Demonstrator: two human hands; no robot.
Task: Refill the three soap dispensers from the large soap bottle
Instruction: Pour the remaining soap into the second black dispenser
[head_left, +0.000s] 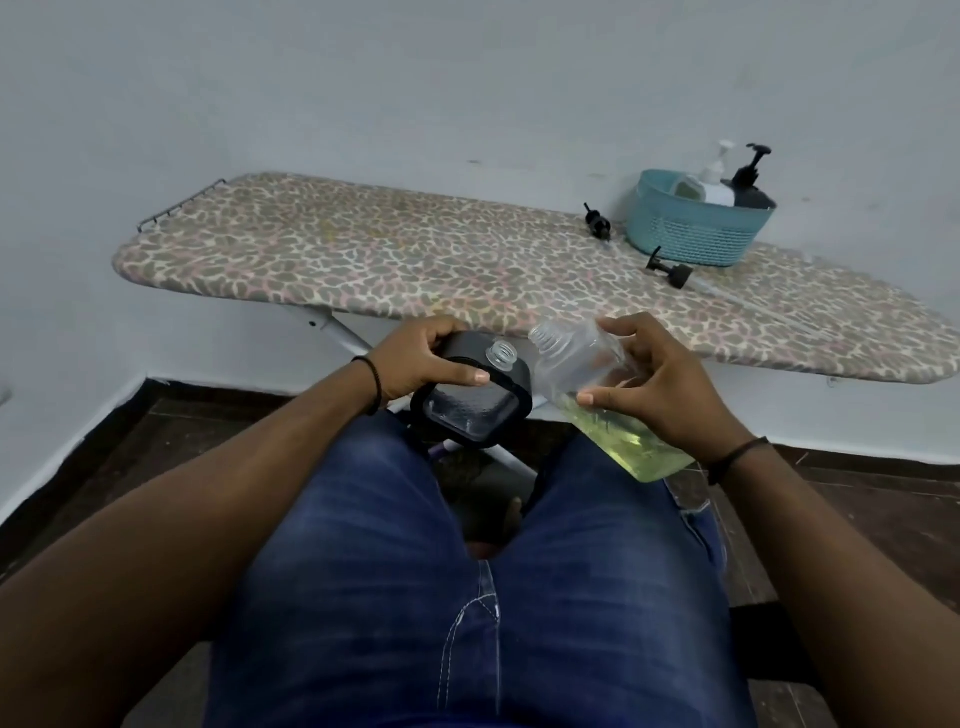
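My left hand (434, 358) grips a black-framed clear soap dispenser (470, 402) with an open threaded neck, held over my lap. My right hand (654, 384) holds the large clear soap bottle (587, 387), tilted so its open neck points toward the dispenser's neck; yellow-green soap sits in its lower end. The two necks are close but apart. Two black pump heads (597, 221) (670, 270) lie loose on the ironing board. A white dispenser (714, 179) and a black dispenser (750, 179) stand in the teal basket (691, 234).
The leopard-print ironing board (395, 254) stretches across in front of me, against a pale wall. The basket is at its far right end. My jeans-clad legs fill the lower view, above a dark tiled floor.
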